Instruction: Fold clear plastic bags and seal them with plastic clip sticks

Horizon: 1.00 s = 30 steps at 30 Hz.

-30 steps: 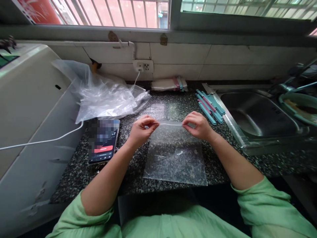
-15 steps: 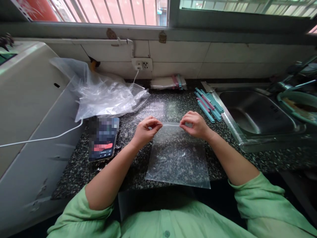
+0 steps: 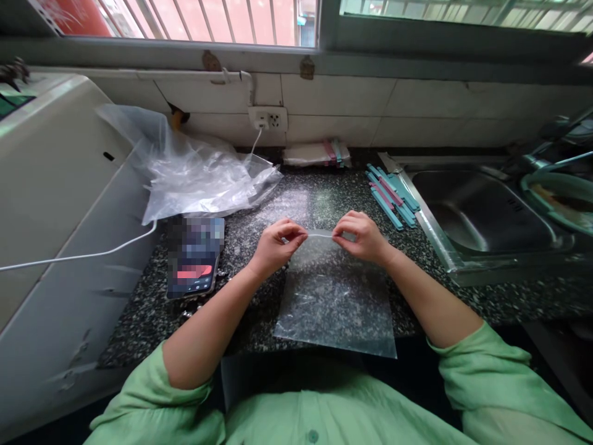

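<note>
A clear plastic bag (image 3: 337,303) lies flat on the speckled dark counter, its near edge reaching the counter's front. My left hand (image 3: 281,245) pinches the bag's far edge between thumb and fingers. A short way to the right, my right hand (image 3: 359,236) pinches the same edge. Between the two pinches the edge shows as a whitish, slightly bowed strip. A phone (image 3: 194,259) with a lit screen rests on the counter to the left of my left forearm.
A pile of clear plastic bags (image 3: 199,176) sits at the back left. Teal and pink strips (image 3: 391,194) lie beside the steel sink (image 3: 482,210). A small packet (image 3: 315,154) lies by the wall under a socket (image 3: 269,119). A white cable (image 3: 92,258) crosses on the left.
My hands have drawn slightly closer together along the bag's far edge, both still pinching it. The whole view has shifted a little.
</note>
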### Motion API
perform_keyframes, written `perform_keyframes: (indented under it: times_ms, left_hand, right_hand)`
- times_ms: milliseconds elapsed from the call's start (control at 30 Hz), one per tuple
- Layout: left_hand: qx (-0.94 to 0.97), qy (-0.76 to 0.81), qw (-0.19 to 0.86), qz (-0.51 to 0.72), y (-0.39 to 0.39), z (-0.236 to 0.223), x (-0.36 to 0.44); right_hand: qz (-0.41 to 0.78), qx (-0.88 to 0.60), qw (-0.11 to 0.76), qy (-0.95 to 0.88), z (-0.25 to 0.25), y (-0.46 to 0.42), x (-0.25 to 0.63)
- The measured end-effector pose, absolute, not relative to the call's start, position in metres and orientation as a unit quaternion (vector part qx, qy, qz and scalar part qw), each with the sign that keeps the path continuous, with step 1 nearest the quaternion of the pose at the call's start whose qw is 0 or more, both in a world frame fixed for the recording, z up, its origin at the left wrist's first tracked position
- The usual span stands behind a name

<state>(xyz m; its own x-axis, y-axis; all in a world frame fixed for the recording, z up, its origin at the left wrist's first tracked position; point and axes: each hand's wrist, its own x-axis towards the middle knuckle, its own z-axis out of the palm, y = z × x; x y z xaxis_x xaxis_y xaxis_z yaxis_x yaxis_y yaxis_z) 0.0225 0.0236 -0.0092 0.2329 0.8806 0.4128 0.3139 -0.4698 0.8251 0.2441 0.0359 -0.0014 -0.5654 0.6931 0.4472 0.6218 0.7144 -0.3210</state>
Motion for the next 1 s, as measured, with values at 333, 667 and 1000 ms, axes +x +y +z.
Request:
perform_keyframes:
  times_ms: [333, 667, 1000]
  left_hand:
    - [0.758, 0.416, 0.252, 0.434, 0.025, -0.009, 0.019]
    - [0.791, 0.408, 0.204, 0.406, 0.022, -0.01, 0.026]
    - [0.77, 0.41, 0.248, 0.421, 0.026, -0.01, 0.021]
  right_hand:
    - [0.031, -0.371, 0.264, -0.89, 0.0, 0.035, 0.244]
    - [0.004, -0.358, 0.256, -0.898, 0.0, 0.028, 0.233]
    - [0.018, -0.36, 0.283, -0.889, 0.001, 0.031, 0.238]
